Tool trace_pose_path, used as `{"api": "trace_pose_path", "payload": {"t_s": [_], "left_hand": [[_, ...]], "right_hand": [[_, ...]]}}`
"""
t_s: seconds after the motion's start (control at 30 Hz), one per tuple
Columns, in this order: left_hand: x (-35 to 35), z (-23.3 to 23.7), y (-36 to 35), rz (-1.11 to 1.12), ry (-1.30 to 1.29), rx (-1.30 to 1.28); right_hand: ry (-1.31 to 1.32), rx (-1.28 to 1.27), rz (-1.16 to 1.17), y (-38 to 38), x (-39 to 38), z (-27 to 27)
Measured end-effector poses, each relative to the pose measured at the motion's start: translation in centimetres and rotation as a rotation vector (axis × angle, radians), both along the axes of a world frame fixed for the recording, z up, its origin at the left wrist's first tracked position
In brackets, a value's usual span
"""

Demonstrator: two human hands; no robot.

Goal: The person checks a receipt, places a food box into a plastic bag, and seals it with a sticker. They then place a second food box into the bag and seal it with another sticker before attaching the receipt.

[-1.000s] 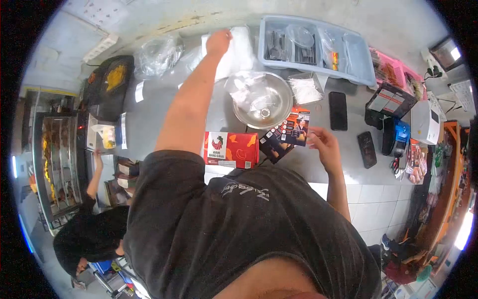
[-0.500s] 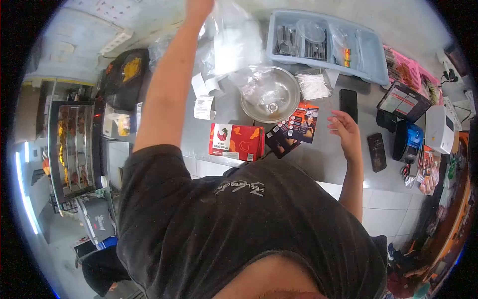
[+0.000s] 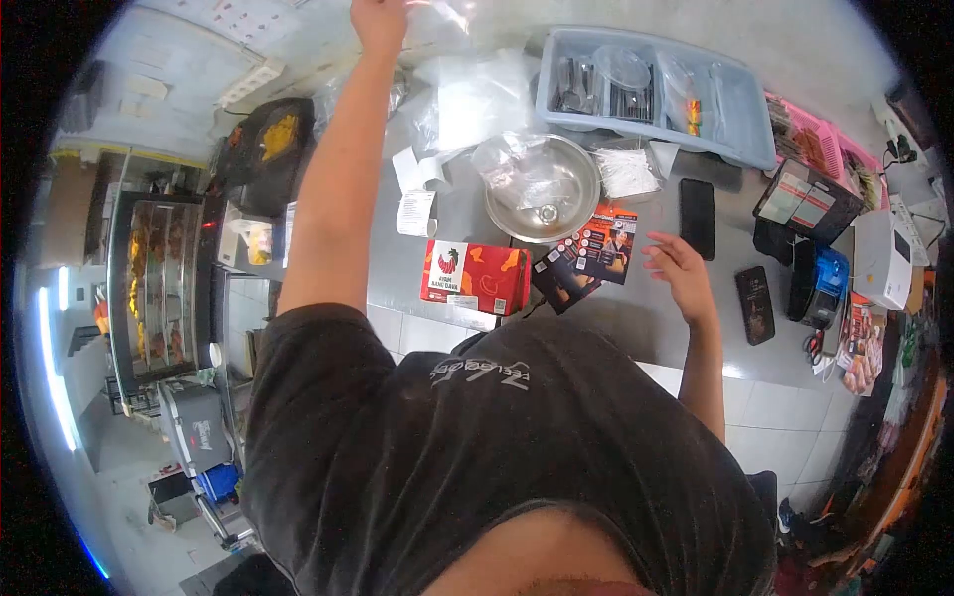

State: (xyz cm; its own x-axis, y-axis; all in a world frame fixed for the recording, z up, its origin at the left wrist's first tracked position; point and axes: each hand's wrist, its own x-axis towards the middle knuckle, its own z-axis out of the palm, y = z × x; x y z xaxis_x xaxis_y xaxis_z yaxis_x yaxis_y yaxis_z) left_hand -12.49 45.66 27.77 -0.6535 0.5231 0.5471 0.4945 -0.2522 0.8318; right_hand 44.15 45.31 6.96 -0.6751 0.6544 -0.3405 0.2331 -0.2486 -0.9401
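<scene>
At the top edge, my left hand is partly cut off by the frame, closed on a clear plastic bag. My right hand is empty, fingers apart, over the metal table beside the orange and black leaflets. Between my arms stands a red printed box. Behind it, a round metal bowl has crumpled clear plastic in it. A stack of clear plastic bags lies beyond, with a paper receipt nearer my left arm.
A light blue divided tray holds black cutlery at the back. White sticks lie near the bowl. Two phones a black box and a white device are to the right. A glass food cabinet stands left.
My left hand has moved slightly left and up, with clear plastic now raised beside it, away from the stack. My right hand has shifted slightly left and stays open.
</scene>
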Motion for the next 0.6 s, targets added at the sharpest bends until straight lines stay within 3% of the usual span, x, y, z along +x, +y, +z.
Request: {"api": "trace_pose_path", "payload": {"t_s": [0.07, 0.13, 0.3, 0.4, 0.5, 0.6], "left_hand": [[0.3, 0.6, -0.7, -0.102, -0.051, 0.117], [5.0, 3.7, -3.1, -0.149, -0.096, 0.155], [13.2, 4.3, -9.8, -0.381, 0.038, -0.088], [18.4, 2.8, -14.2, -0.513, -0.065, -0.165], [20.6, -1.1, -18.0, -0.593, -0.152, -0.256], [22.3, -3.7, -21.3, -0.682, -0.269, -0.2]], "right_hand": [[0.008, 0.035, 0.024, -0.1, -0.4, 0.0], [0.036, 0.068, 0.059, -0.1, -1.3, 0.2], [0.203, 0.231, 0.148, 0.4, -5.8, 2.7], [0.376, 0.186, -0.015, -0.7, -9.2, 7.4], [0.585, -0.369, 0.269, -0.1, -11.9, 6.9], [0.409, -0.551, 0.313, -4.0, -15.0, 6.4]]}}
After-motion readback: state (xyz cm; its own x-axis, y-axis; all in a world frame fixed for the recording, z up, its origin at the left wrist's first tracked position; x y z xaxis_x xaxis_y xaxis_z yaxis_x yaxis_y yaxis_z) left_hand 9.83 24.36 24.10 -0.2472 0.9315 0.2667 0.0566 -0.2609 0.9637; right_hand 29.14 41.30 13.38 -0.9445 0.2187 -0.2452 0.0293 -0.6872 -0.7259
